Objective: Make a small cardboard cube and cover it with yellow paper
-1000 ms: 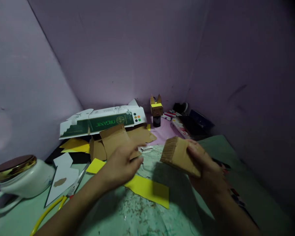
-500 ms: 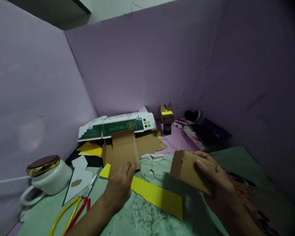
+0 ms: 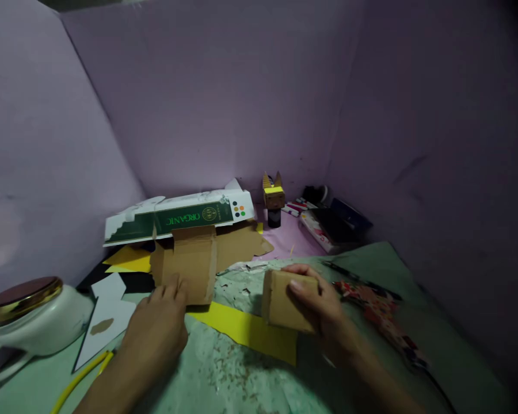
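Our right fingers [image 3: 300, 286] are wrapped over the top of a small cardboard box [image 3: 280, 305], thumb underneath, so the right hand [image 3: 326, 313] grips it firmly just above the bench [image 3: 242, 385]. Our left fingers [image 3: 172, 286] lie on the near edge of a flattened cardboard piece [image 3: 190, 261]. The left hand [image 3: 155, 330] covers that edge, and we cannot tell whether it pinches the sheet or only presses on it.

Half a second ago the box hung further right and further from the flat piece. Now it sits over the far end of the yellow paper strip [image 3: 246, 328], near the sheet. Our left hand has slid from the sheet's right corner to its left part, and the sheet lies squarer to us. We judge that the two cardboard parts are being brought together.

Further out, a yellow scissor handle [image 3: 75, 379] shows at the lower left, beside a white paper cutout [image 3: 106, 316] and a white pot with a gold lid [image 3: 30, 316]. Behind the flat piece a green-and-white carton [image 3: 176, 218] bears the word "ORGANIC", upside down from our seat, with a round emblem and coloured dots. A small cardboard figure with a yellow band [image 3: 274, 195] stands by the wall, markers [image 3: 297, 206] beside it; their print is too small to read.
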`<move>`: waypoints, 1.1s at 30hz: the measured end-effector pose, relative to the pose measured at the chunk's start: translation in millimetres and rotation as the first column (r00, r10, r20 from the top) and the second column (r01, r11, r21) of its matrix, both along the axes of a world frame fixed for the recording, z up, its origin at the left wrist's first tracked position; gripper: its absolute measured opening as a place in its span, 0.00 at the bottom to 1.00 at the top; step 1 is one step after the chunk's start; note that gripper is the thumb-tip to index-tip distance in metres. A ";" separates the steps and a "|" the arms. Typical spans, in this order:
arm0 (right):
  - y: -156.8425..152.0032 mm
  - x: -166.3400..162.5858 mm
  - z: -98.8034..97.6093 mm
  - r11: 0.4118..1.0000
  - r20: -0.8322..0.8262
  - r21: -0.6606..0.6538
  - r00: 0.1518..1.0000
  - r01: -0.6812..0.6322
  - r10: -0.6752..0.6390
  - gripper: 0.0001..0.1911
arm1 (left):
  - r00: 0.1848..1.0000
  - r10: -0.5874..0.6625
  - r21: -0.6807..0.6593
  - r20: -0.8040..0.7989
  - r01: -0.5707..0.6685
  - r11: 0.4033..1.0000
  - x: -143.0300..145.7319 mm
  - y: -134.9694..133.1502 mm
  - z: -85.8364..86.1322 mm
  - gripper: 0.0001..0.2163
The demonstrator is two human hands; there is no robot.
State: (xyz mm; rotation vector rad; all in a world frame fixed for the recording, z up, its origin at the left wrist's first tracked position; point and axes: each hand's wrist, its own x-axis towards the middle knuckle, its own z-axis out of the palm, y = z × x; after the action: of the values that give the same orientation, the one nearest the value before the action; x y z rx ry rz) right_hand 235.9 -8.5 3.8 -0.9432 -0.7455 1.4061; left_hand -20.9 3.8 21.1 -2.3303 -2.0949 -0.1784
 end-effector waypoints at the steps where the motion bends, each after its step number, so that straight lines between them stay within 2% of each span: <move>1: -1.1 -3.1 -0.6 1.000 -0.005 0.008 1.000 -0.030 0.030 0.23 | 0.968 -0.040 0.026 0.249 0.034 0.999 8.9 -3.4 3.8 0.27; 2: -2.1 -5.7 -1.5 0.998 -0.005 0.024 0.998 -0.064 0.064 0.23 | 0.857 -0.053 0.048 0.512 0.033 0.998 20.1 -5.6 6.5 0.27; 3: -3.0 -7.7 -2.7 0.994 0.005 0.047 0.995 -0.103 0.103 0.23 | 0.684 -0.030 0.031 0.729 0.010 0.999 33.1 -6.4 7.7 0.26; 5: -4.3 -10.8 -5.9 0.975 0.058 0.110 0.981 -0.192 0.187 0.23 | 0.307 0.131 -0.145 0.943 0.023 0.989 61.4 -3.7 4.8 0.25; 7: -5.1 -14.5 -9.9 0.952 0.135 0.181 0.965 -0.246 0.224 0.22 | -0.048 0.361 -0.354 0.931 0.109 0.929 87.3 2.0 -3.6 0.23; 8: -5.5 -16.9 -12.3 0.945 0.174 0.208 0.961 -0.251 0.217 0.21 | -0.174 0.453 -0.428 0.875 0.161 0.889 97.7 4.7 -8.8 0.22; 10: -6.6 -22.4 -17.3 0.947 0.240 0.237 0.958 -0.214 0.157 0.21 | -0.314 0.511 -0.453 0.800 0.243 0.858 111.9 7.5 -18.5 0.21; 13: -9.8 -29.4 -23.5 0.960 0.308 0.231 0.948 -0.157 0.081 0.20 | -0.376 0.479 -0.418 0.793 0.235 0.877 119.1 5.5 -27.0 0.20; 19: -16.5 -31.6 -25.4 0.961 0.401 0.204 0.911 -0.186 0.091 0.22 | -0.421 0.505 -0.440 0.754 0.247 0.863 116.7 -0.5 -25.4 0.21; 26: -20.5 -33.0 -27.8 0.963 0.354 0.206 0.930 -0.176 0.095 0.22 | -0.447 0.503 -0.449 0.740 0.228 0.864 118.1 -3.5 -26.9 0.19; 29: -17.2 -33.6 -23.4 0.963 0.265 0.209 0.958 -0.169 0.111 0.24 | -0.445 0.534 -0.435 0.719 0.311 0.845 112.1 7.9 -24.8 0.17; 33: -12.1 -35.7 -14.9 0.957 -0.028 0.187 0.972 -0.223 0.232 0.25 | -0.417 0.612 -0.443 0.672 0.437 0.783 100.6 28.8 -20.8 0.15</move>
State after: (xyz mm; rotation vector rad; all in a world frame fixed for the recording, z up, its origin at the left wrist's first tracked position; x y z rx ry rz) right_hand 200.1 -20.6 -11.1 -0.6930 -0.9521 1.5255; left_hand 79.7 32.6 0.3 -1.6939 -3.0830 -3.4759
